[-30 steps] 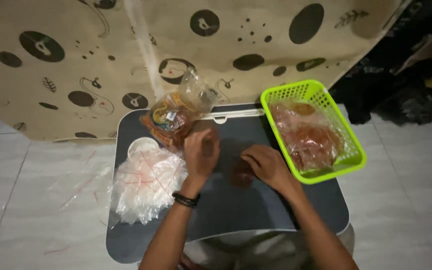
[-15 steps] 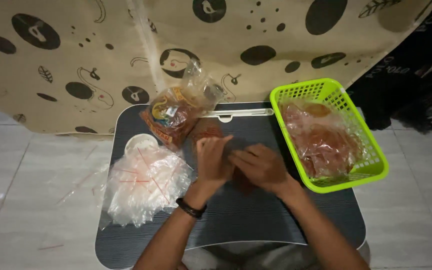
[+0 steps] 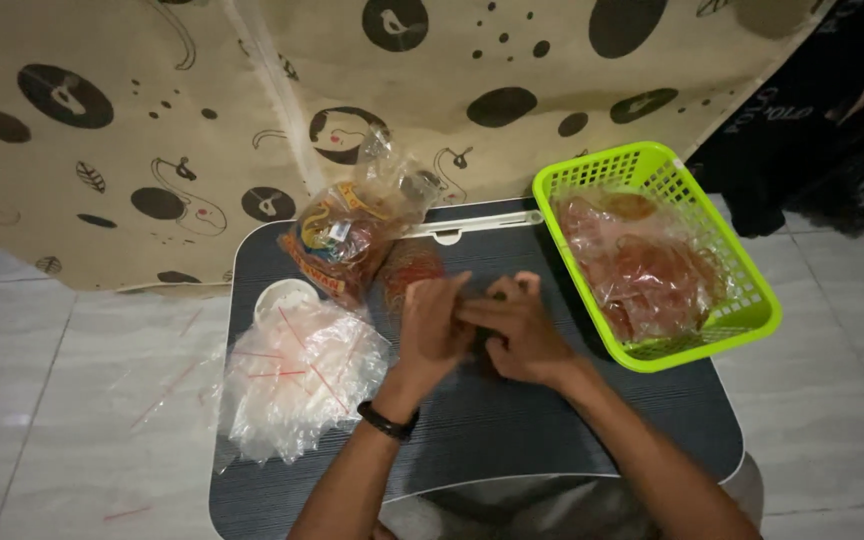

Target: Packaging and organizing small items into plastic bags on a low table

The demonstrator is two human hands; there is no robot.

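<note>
A basket [image 3: 592, 185] full of packets sits at the table's [image 3: 512, 430] back right corner. A pile of empty bags [image 3: 297, 375] lies along the left edge. A big snack bag [image 3: 347, 235] rests at the back edge, behind the two hands.

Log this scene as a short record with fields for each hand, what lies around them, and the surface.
left hand: over the tray table, fingers meeting the right hand; black wristband
right hand: against the left hand; whatever sits between them is hidden
pile of clear bags: left of the hands
snack bag: behind the hands, open
green basket: right, holds filled packets
tray table: dark grey
</note>
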